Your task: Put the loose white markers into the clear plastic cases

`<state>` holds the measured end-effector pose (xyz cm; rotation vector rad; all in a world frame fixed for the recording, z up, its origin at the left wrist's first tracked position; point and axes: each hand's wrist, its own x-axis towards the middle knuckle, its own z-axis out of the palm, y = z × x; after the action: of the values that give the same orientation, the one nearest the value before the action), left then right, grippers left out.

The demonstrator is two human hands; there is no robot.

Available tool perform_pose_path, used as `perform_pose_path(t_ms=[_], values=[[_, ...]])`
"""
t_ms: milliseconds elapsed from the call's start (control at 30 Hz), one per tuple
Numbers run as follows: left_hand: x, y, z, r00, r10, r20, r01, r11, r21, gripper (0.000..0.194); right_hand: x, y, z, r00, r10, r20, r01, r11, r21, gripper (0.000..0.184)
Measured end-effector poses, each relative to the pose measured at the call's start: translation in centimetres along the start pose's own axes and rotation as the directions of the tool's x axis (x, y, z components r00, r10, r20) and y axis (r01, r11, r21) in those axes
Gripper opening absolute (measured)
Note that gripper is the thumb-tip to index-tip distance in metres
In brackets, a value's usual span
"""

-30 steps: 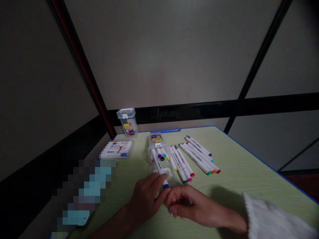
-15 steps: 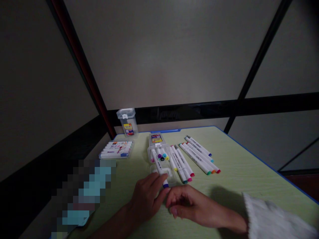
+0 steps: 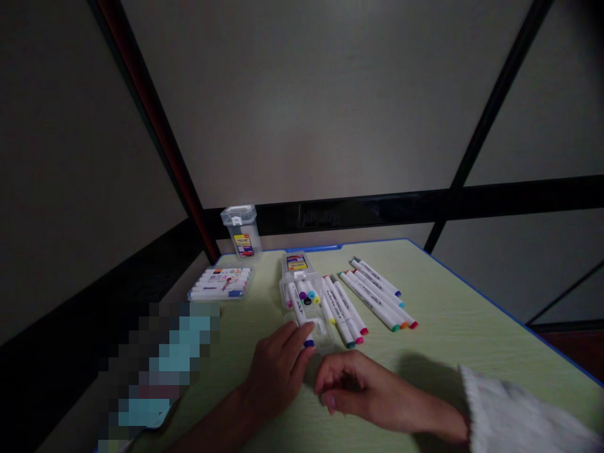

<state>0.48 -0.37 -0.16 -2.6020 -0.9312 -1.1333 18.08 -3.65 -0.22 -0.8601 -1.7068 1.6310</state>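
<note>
My left hand (image 3: pixel 282 360) pinches a white marker (image 3: pixel 298 307) near its dark blue cap. The marker's far end is at the mouth of a clear plastic marker case (image 3: pixel 298 275), which lies on its side with its lid (image 3: pixel 323 340) open towards me. Several markers with purple, light blue, black and yellow ends show inside. To the right of the lid, my right hand (image 3: pixel 363 387) rests loosely curled, and no object shows in it. Loose white markers (image 3: pixel 342 311) lie side by side just right of the case.
Another group of white markers (image 3: pixel 377 292) lies further right on the pale green table (image 3: pixel 453 352). A closed clear case (image 3: pixel 243 233) stands at the back left, with a flat pack of markers (image 3: pixel 221 283) before it. A pixelated object (image 3: pixel 172 358) lies along the left edge.
My left hand has pushed the marker slightly forward, so its blue cap sits further from me. My right hand has stayed in place.
</note>
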Motion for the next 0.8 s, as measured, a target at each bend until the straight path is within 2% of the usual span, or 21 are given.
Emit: perform_pose_path(t_ms=[333, 633, 800], values=[[0.06, 0.0, 0.07, 0.997, -0.06, 0.047, 0.061, 0.998, -0.019, 0.028, 0.04, -0.02, 0.06, 1.0, 0.011, -0.002, -0.011, 1.0, 0.016, 0.006], [-0.03, -0.15, 0.14, 0.997, -0.069, 0.038, 0.069, 0.998, -0.008, 0.027, -0.11, -0.27, 0.05, 1.0, 0.017, 0.008, -0.017, 1.0, 0.008, 0.013], [-0.22, -0.27, 0.33, 0.994, -0.097, 0.052, 0.097, 0.995, -0.005, 0.028, -0.1, -0.23, 0.03, 1.0, 0.022, 0.008, -0.022, 1.0, -0.01, 0.011]])
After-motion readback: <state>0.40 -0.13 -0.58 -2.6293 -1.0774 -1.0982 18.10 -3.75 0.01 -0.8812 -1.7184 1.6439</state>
